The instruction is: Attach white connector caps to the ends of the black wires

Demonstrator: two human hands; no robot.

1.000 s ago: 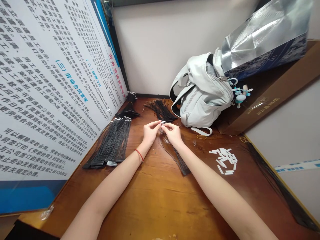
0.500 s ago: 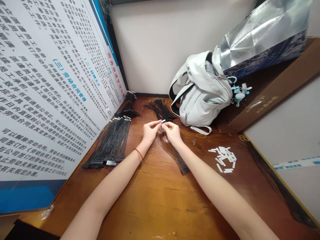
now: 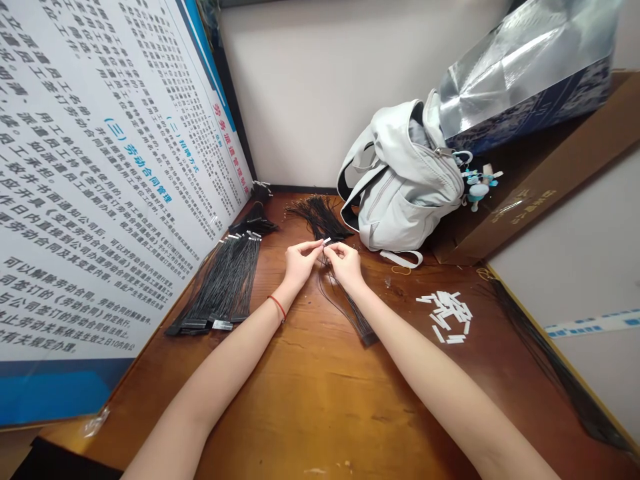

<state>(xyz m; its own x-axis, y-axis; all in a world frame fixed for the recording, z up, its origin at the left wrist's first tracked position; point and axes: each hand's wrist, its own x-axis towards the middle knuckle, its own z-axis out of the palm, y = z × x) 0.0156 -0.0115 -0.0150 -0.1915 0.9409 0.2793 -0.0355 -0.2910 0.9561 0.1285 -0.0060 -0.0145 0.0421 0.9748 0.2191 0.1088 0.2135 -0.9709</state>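
"two hands meet above the brown table (image 3: 310, 400), yes? what does the left hand (image 3: 300, 265) hold?"

"its thumb and finger are pressed together on a small white piece (image 3: 327, 241). this piece is at the fingertips, between the two hands."

"and the right hand (image 3: 345, 267)?"

"its fingertips are also together, just beside the white piece, and they pinch thin black wires (image 3: 353, 310). if they touch the piece too, i cannot tell, because it is too small."

"where do these wires go?"

"they run down toward the person, and their dark flat end (image 3: 369, 339) lies next to the right forearm."

"what more is on the table?"

"on the right side, well apart from the hands, there is a loose white heap (image 3: 447, 313) of similar pieces. on the left lies a wide bundle (image 3: 227, 280) of black wires with white tips. just beyond the hands is a dark pile (image 3: 320, 215). a pale bag (image 3: 405, 183) stands near it, beside a brown box (image 3: 530, 210)."
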